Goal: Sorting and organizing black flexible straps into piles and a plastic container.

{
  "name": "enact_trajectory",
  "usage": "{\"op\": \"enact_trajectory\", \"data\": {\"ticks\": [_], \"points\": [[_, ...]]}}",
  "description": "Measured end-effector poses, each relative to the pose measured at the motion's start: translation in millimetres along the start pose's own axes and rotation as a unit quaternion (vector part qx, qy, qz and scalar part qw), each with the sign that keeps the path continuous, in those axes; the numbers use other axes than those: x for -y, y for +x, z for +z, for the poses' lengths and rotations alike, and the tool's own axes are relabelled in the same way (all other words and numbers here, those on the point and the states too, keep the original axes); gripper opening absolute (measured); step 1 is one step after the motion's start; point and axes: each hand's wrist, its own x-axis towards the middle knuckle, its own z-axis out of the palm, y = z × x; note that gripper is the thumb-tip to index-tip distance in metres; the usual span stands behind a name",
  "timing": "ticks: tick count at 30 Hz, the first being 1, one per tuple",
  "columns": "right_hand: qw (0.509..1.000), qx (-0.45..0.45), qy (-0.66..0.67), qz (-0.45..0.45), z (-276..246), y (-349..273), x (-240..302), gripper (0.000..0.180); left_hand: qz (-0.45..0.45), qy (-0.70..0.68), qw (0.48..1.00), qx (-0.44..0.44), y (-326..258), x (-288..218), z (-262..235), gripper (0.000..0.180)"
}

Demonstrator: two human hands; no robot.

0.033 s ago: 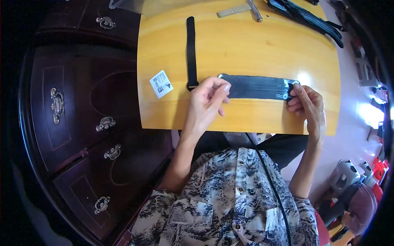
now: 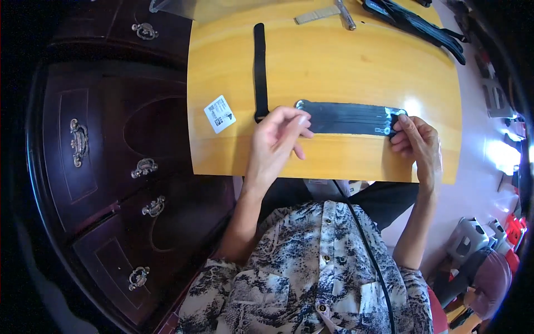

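With one black cinch strap [image 2: 260, 69] already apart centre-left, the right hand [image 2: 420, 139] pinches the central strap bundle [image 2: 345, 118]; whether the left hand [image 2: 272, 134] grips is unclear.

Middle of table [image 2: 334, 67]: wide room is opening between the black strap [image 2: 260, 64] and the dark bundle [image 2: 414, 25], so a hand could be passing there.
Near edge: a free band is running below the black packet [image 2: 345, 118], while the left hand [image 2: 272, 139] and the right hand [image 2: 421, 142], with their forearms, are closing its two ends.
Far edge: the beige strip [image 2: 317, 15] and the metal tool [image 2: 346, 15] are lying in the way.
Left side: the dark cabinet [image 2: 158, 131] is blocking.
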Motion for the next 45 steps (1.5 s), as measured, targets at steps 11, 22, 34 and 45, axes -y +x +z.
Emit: {"op": "enact_trajectory", "data": {"ticks": [11,22,34,45], "points": [[0.882,0.057,-0.266,-0.386,109.7,-18.3,26.0,0.021,0.223,0.409,0.874,-0.14,-1.5,3.2,-32.8,0.027],[0.89,0.121,-0.268,-0.349,119.9,-14.1,34.1,0.017,0.24,0.389,0.882,-0.111,5.6,11.1,-45.0,0.012],[0.95,0.092,-0.078,-0.287,131.1,-25.8,26.6,0.012,0.203,0.327,0.922,-0.045,-4.8,12.8,-36.1,0.017],[0.943,0.147,0.104,-0.279,129.1,-51.6,27.0,0.012,0.123,-0.089,0.988,-0.003,-33.8,5.4,-29.7,0.012]]}}
